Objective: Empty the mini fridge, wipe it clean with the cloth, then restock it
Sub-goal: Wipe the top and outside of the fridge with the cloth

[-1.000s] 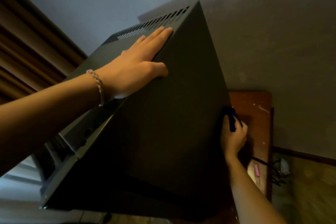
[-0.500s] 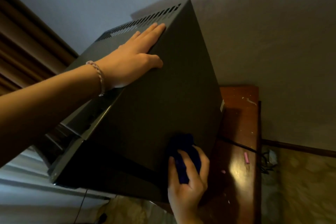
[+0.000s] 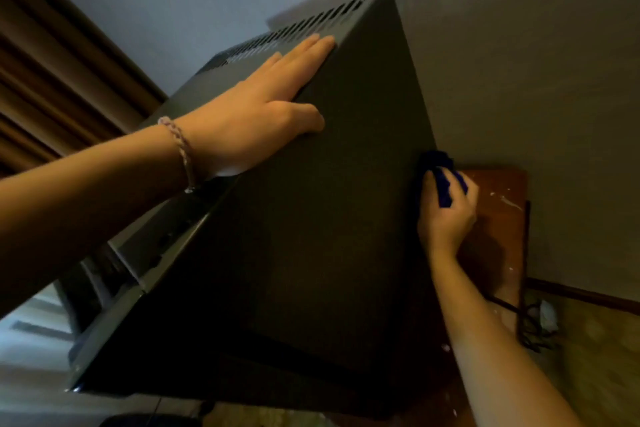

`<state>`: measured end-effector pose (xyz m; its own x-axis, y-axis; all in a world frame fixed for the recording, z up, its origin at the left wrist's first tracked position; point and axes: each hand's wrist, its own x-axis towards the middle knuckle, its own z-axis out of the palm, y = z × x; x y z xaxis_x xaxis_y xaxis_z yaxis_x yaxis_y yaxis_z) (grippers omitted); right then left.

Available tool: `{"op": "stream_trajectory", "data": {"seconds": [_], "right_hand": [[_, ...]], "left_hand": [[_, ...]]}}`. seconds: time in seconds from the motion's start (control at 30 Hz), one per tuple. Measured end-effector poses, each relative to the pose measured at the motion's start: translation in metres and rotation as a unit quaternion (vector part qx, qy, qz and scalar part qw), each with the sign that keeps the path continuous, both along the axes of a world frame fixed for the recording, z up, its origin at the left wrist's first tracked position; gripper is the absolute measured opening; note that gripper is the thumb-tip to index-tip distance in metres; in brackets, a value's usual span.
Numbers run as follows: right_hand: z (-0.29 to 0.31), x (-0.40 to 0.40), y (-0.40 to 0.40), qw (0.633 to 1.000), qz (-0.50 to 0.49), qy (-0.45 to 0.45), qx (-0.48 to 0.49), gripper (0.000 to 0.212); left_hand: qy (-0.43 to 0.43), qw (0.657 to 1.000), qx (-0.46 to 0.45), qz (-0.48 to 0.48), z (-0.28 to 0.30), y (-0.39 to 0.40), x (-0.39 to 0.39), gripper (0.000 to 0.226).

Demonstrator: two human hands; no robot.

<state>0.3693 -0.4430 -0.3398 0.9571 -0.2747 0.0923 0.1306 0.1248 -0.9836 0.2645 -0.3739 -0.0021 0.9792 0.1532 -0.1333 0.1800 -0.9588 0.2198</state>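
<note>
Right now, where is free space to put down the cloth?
Bare tabletop shows between the fridge, the wall and the table's right edge. The right hand with the cloth crowds the fridge's rear edge; cables clutter the floor beyond.

mini fridge [image 3: 311, 236]: black box, slotted vents along top rear edge, standing on wooden table.
cloth [image 3: 445, 180]: dark blue, bunched, pressed against fridge's rear side edge.

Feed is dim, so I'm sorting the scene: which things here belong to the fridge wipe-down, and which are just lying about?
In the job:
mini fridge
blue cloth, gripped by the right hand
left hand, flat on the fridge top

Lying about:
wooden table
cables by the wall
curtain
</note>
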Motion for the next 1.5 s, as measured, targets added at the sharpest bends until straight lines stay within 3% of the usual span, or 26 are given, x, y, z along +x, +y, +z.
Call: {"op": "stream_trajectory", "data": {"seconds": [0.1,0.2,0.3,0.4,0.5,0.6,0.77,0.87,1.0,1.07,1.23,1.5], "right_hand": [[-0.024,0.033,-0.008,0.996,0.030,0.073,0.042,0.053],[-0.047,0.044,-0.014,0.990,0.064,0.126,-0.009,0.045],[-0.063,0.044,-0.010,0.986,0.050,0.158,0.007,0.043],[-0.077,0.026,-0.015,0.975,0.070,0.212,0.009,0.057],[-0.081,-0.007,-0.021,0.974,0.096,0.195,-0.057,0.054],[-0.077,-0.040,-0.018,0.977,0.092,0.187,-0.037,0.040],[-0.076,-0.110,-0.016,0.983,0.090,0.157,-0.031,0.037],[-0.084,-0.147,-0.014,0.982,0.099,0.135,-0.085,0.044],[-0.074,-0.188,-0.012,0.980,0.082,0.182,-0.008,0.039],[-0.069,-0.214,-0.012,0.980,0.104,0.167,-0.043,0.037],[-0.053,-0.278,0.002,0.982,0.034,0.186,-0.023,0.023],[0.026,-0.313,0.014,0.992,-0.032,0.114,0.045,0.016]], "left_hand": [[-0.005,1.000,-0.006,0.004,-0.001,-0.001,0.000,0.090],[-0.012,1.000,-0.022,0.005,-0.002,0.000,0.001,0.089],[-0.015,1.000,-0.024,0.006,-0.002,0.002,0.002,0.089],[-0.015,1.000,-0.018,0.008,-0.002,0.002,0.003,0.089],[-0.018,1.000,-0.020,0.007,-0.002,0.001,0.002,0.089],[-0.015,1.000,-0.011,0.006,-0.002,0.001,0.001,0.087],[-0.026,1.000,-0.011,-0.007,-0.002,0.002,-0.001,0.074],[-0.030,0.999,-0.026,-0.010,-0.002,0.004,0.000,0.073],[-0.026,0.999,-0.036,-0.016,-0.002,0.011,-0.001,0.075],[-0.016,0.998,-0.044,-0.035,0.000,0.012,-0.006,0.074],[-0.005,0.993,0.018,-0.113,0.000,0.029,-0.032,0.062],[-0.010,0.984,0.033,-0.173,0.002,0.084,-0.102,0.058]]}}
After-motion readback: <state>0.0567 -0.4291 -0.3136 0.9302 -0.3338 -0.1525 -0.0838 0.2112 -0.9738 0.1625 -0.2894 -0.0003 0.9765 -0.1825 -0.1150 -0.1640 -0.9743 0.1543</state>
